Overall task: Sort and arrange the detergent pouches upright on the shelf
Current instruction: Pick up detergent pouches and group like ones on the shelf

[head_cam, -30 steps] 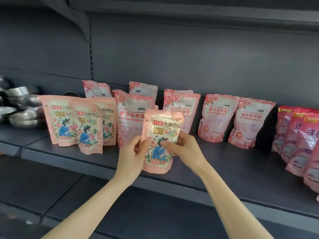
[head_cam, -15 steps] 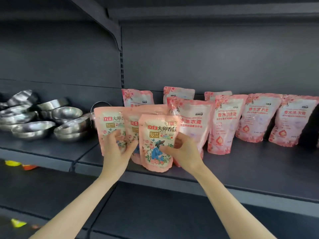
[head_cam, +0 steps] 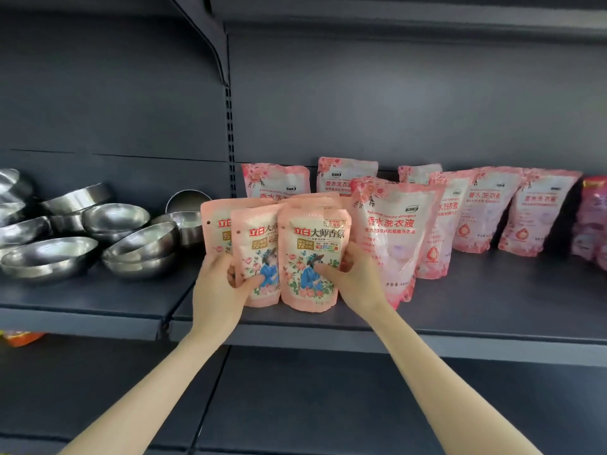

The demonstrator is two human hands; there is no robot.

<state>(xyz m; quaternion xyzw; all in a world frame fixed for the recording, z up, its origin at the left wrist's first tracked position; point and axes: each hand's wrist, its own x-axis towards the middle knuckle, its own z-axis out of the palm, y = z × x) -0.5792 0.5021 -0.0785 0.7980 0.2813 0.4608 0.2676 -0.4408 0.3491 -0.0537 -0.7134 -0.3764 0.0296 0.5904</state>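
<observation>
Steel bowls (head_cam: 82, 238) crowd the left of the frame. Bigger pink pouches (head_cam: 394, 238) stand at centre right, the nearest just beside the right hand (head_cam: 354, 280). Dark red packs (head_cam: 591, 221) sit at the right edge. The right hand's thumb and fingers clamp the front pouch (head_cam: 312, 257), at centre, near the front edge of the shelf (head_cam: 460, 323). The left hand (head_cam: 216, 290) clamps the second pouch (head_cam: 259, 257), which touches the front pouch on its left. A third pouch (head_cam: 213, 228) stands behind. Half a second ago the front pouch overlapped the others; now it stands beside the second. The shelf is dark grey and the back panel (head_cam: 394, 93) is grey.
</observation>
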